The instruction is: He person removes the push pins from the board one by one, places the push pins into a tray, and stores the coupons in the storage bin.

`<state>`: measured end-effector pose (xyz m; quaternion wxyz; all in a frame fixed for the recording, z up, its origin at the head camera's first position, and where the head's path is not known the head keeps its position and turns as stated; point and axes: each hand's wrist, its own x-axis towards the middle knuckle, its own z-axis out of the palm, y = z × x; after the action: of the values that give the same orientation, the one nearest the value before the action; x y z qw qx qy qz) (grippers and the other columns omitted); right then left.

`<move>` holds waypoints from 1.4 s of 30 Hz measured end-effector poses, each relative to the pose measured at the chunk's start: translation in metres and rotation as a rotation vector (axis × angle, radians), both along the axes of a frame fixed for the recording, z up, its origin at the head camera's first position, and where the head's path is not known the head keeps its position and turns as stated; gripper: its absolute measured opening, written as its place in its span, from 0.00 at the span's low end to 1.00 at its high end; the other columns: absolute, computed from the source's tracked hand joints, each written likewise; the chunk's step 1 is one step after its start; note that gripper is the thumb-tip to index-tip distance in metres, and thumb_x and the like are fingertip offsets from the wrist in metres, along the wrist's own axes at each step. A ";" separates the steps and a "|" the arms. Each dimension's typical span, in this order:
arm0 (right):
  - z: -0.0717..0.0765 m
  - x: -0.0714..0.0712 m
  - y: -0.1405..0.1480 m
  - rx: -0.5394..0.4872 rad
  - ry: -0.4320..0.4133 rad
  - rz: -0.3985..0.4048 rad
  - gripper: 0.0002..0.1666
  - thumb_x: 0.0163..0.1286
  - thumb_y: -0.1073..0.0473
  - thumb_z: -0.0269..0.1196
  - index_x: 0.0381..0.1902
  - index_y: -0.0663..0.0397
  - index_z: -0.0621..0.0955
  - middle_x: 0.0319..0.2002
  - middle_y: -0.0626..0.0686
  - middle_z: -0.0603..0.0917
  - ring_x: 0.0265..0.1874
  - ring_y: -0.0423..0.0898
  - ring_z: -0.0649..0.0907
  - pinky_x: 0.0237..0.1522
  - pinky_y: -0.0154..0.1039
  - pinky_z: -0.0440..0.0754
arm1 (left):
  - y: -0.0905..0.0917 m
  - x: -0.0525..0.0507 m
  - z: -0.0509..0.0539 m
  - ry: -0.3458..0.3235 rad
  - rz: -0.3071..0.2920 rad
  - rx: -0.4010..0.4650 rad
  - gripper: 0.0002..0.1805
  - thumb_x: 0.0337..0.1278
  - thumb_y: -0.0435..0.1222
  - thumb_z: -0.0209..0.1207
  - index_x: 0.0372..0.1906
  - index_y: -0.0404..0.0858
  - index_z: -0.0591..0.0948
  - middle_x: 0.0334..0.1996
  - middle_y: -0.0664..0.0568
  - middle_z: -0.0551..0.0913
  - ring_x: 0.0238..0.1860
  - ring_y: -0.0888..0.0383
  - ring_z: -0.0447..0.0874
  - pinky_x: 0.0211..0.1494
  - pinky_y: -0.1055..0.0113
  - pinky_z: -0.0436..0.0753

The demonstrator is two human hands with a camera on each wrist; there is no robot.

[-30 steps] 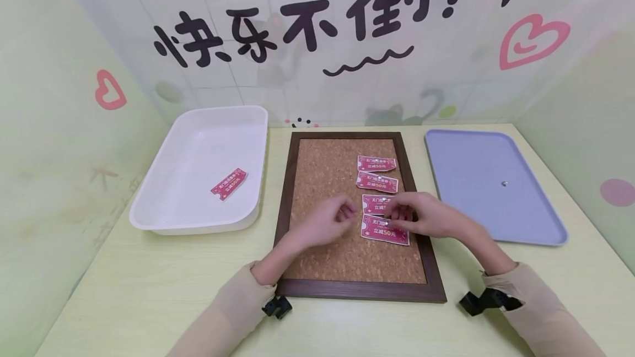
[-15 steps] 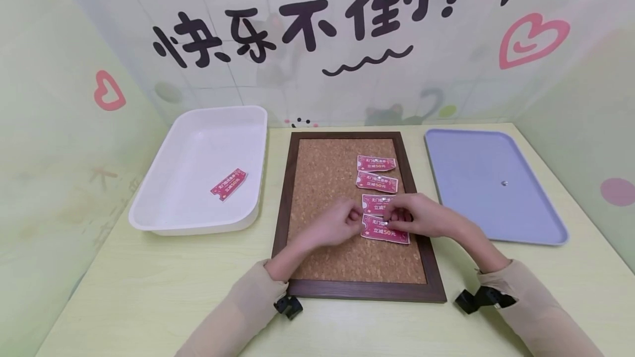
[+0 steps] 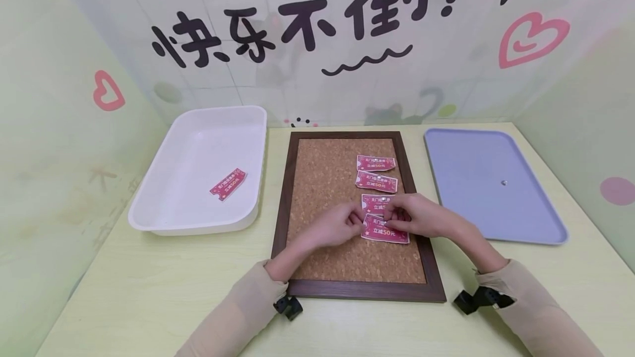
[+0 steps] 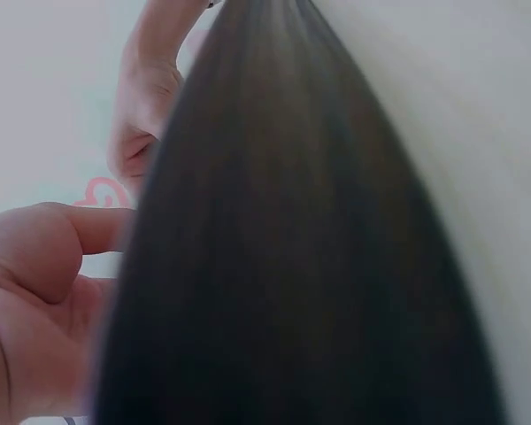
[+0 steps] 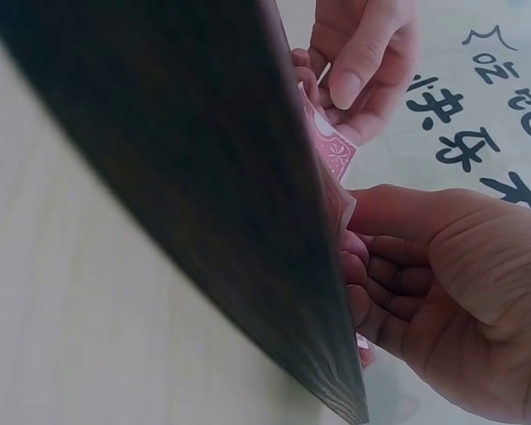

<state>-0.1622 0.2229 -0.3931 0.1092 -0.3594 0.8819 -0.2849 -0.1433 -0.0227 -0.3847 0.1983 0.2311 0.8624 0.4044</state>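
Several pink coupons are in a column on the right part of a brown-framed corkboard (image 3: 327, 180). At the lowest coupon (image 3: 384, 236), my right hand (image 3: 429, 216) pinches a small shiny push pin (image 3: 385, 223) between thumb and index fingertip. My left hand (image 3: 332, 226) is at that coupon's left edge with its fingers bent; whether they grip it is hidden. Above are an overlapped coupon (image 3: 373, 205), partly behind my right fingers, and two pinned coupons. In the right wrist view, the dark frame (image 5: 221, 177) covers much of the work, and a coupon (image 5: 336, 150) stands partly raised.
A white tub (image 3: 198, 153) at the left holds one loose coupon (image 3: 228, 184). A blue-grey tray (image 3: 486, 153) at the right holds a small shiny pin (image 3: 504, 183). Printed walls close in the pale table (image 3: 149, 291) at the back and sides.
My left hand has moved right to the lowest coupon's left edge, then stayed there. My right hand has kept its place at the pin, with only slight finger movement.
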 end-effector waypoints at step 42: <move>-0.004 -0.001 -0.003 -0.052 0.002 -0.054 0.07 0.60 0.65 0.71 0.29 0.51 0.82 0.24 0.40 0.78 0.24 0.36 0.76 0.26 0.32 0.77 | 0.007 0.004 -0.005 -0.029 0.121 -0.032 0.06 0.67 0.32 0.62 0.32 0.40 0.84 0.24 0.55 0.80 0.25 0.62 0.74 0.27 0.71 0.72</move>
<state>-0.1634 0.2202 -0.3970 0.0912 -0.3385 0.8837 -0.3100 -0.1390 -0.0156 -0.3897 0.1898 0.1693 0.8782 0.4050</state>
